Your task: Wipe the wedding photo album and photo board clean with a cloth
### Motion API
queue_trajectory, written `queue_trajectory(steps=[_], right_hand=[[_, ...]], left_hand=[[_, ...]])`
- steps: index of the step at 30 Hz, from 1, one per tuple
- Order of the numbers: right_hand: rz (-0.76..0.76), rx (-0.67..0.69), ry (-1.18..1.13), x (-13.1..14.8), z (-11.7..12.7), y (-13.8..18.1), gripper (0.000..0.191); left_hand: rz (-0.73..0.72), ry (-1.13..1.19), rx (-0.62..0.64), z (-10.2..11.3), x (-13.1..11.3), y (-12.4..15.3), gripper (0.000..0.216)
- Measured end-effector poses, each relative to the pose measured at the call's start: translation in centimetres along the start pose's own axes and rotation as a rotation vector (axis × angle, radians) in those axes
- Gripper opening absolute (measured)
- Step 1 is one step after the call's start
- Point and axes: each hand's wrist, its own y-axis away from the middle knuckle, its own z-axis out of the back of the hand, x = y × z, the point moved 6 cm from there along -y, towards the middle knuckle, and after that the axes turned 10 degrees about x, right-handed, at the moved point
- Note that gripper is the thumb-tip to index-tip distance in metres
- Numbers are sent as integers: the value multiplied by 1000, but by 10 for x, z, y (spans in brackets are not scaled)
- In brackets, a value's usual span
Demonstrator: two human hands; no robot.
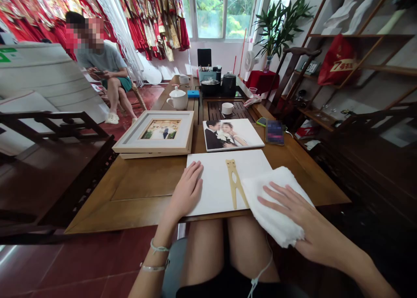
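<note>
A white rectangular board [213,189] lies at the front edge of the table. My left hand [190,189] rests flat on its left side, fingers stretched out and nothing in them. On the board's right half is a pale yellow, long cat-shaped figure [232,176] with two legs; whether it is a loose piece or a print I cannot tell. My right hand [289,206] holds a folded white towel [270,183], fingers spread over the top and thumb hidden below. The towel covers the board's right corner and part of the figure, and hangs past the table edge.
Behind the board lies a couple photo panel [247,135]. Stacked frames [156,150] stand at left, phones [275,132] at right. Farther back are a lidded white cup [178,99], a small bowl [227,108] and a black kettle [229,84]. A person [109,63] sits at left.
</note>
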Motion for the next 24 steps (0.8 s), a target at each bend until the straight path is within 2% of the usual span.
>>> queue_trajectory(steps=[4, 8, 14, 20, 24], right_hand=[[0, 14, -129, -13, 12, -11, 82], [-21, -38, -234, -55, 21, -50, 64], [-32, -160, -390, -108, 28, -93, 54], [-80, -215, -433, -128, 27, -93, 46], [-119, -229, -415, -114, 24, -72, 48]], left_hand=[[-4, -16, 12, -1, 1, 0, 47], [-12, -20, 13, 0, 1, 0, 47], [-23, 5, -6, 0, 2, 1, 45], [-16, 9, -1, 0, 2, 1, 45], [8, -1, 15, 0, 1, 0, 47]])
